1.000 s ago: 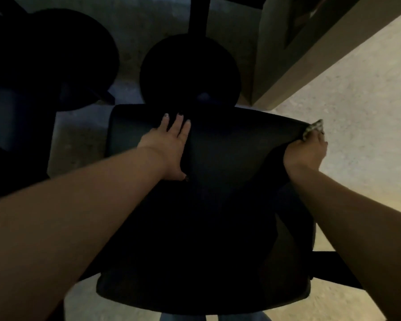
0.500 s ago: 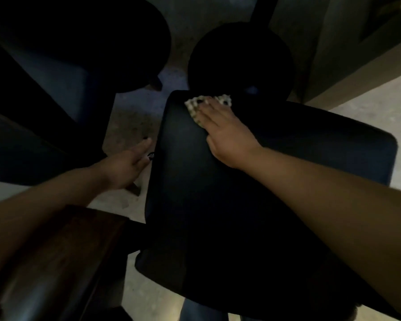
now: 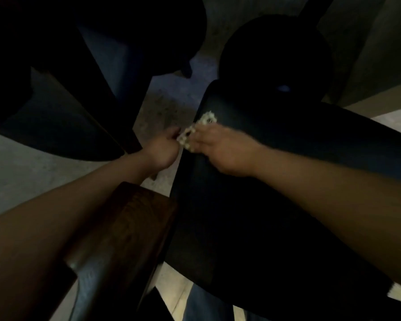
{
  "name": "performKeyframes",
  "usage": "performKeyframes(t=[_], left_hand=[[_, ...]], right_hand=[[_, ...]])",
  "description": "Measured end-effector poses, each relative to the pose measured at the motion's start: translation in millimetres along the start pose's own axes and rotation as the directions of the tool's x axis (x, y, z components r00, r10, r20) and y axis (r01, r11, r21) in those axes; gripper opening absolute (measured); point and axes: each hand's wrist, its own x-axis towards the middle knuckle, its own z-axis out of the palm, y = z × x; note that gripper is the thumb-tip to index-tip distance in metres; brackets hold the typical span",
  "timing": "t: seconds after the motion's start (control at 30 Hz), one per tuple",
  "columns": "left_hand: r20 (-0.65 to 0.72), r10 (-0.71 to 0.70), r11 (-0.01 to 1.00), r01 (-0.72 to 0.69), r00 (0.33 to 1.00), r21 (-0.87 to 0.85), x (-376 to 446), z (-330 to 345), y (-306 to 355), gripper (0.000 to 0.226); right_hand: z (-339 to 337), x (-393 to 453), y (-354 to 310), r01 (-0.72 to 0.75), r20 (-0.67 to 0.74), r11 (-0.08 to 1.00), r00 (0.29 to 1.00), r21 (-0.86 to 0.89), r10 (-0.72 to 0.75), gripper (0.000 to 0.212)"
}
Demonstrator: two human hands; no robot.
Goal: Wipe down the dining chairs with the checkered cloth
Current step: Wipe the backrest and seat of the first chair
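Note:
The scene is dim. A dark padded dining chair [image 3: 276,181] fills the middle and right. The checkered cloth [image 3: 196,130] is bunched at the chair's left edge, between both hands. My right hand [image 3: 220,149] lies over the cloth with fingers curled on it. My left hand [image 3: 163,148] meets it from the left, and its curled fingers pinch the cloth's near end. Most of the cloth is hidden under my fingers.
A second dark chair [image 3: 56,112] stands at the left, and a round dark seat [image 3: 276,54] behind the near chair. A brown wooden piece [image 3: 125,228] lies under my left forearm. A pale wall base [image 3: 380,98] runs at the upper right. Pale floor [image 3: 164,107] shows between the chairs.
My right hand drew the cloth from the chair's far left corner back along its left edge. My left hand rose from beside the chair and took hold of the cloth.

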Motion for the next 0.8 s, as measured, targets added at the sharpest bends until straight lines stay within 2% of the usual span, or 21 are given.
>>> performKeyframes(t=[0.07, 0.13, 0.23, 0.3, 0.4, 0.47, 0.5, 0.57, 0.63, 0.7, 0.73, 0.8], left_hand=[[-0.034, -0.045, 0.992, 0.04, 0.998, -0.123, 0, 2, 0, 0.041], [-0.027, -0.081, 0.973, 0.073, 0.996, -0.22, 1, 4, 3, 0.041], [0.022, -0.193, 0.903, 0.187, 0.981, -0.387, -3, 7, 14, 0.046], [0.034, -0.201, 0.883, 0.196, 0.979, -0.426, -4, 7, 17, 0.057], [0.08, -0.204, 0.859, 0.217, 0.976, -0.463, -5, 4, 21, 0.066], [0.117, -0.197, 0.862, 0.229, 0.973, -0.452, -4, 3, 26, 0.067], [0.125, -0.192, 0.873, 0.228, 0.973, -0.431, -3, 2, 28, 0.067], [0.134, -0.18, 0.908, 0.217, 0.975, -0.359, 1, -1, 33, 0.064], [0.148, -0.155, 0.932, 0.194, 0.977, -0.305, 7, -5, 39, 0.065], [0.168, -0.129, 0.948, 0.172, 0.977, -0.269, 12, -4, 43, 0.065], [0.178, -0.115, 0.956, 0.157, 0.977, -0.249, 13, -3, 44, 0.059], [0.168, -0.112, 0.968, 0.145, 0.979, -0.203, 14, 1, 47, 0.039]], right_hand=[[-11, 9, 24, -0.128, -0.056, 0.99, 0.99, 0.059, 0.131, 0.052], [-16, 15, 36, -0.293, -0.133, 0.947, 0.941, 0.132, 0.31, 0.056], [0, 11, 0, -0.366, -0.189, 0.909, 0.896, 0.198, 0.402, 0.057], [21, -5, -39, -0.267, -0.172, 0.951, 0.941, 0.153, 0.292, 0.054], [41, -36, -86, -0.036, -0.06, 0.991, 0.997, 0.126, 0.044, 0.053], [40, -41, -78, 0.034, -0.021, 0.995, 0.999, 0.098, -0.032, 0.052], [35, -37, -63, 0.017, -0.037, 0.996, 0.999, 0.083, -0.014, 0.052], [19, -27, -21, -0.118, -0.153, 0.991, 0.98, 0.063, 0.127, 0.058], [-1, -23, 26, -0.346, -0.26, 0.929, 0.892, 0.132, 0.37, 0.059], [-9, -25, 54, -0.507, -0.247, 0.838, 0.802, 0.2, 0.544, 0.064], [-8, -22, 55, -0.539, -0.237, 0.81, 0.776, 0.229, 0.584, 0.065], [-2, -16, 38, -0.543, -0.25, 0.808, 0.77, 0.229, 0.588, 0.065]])
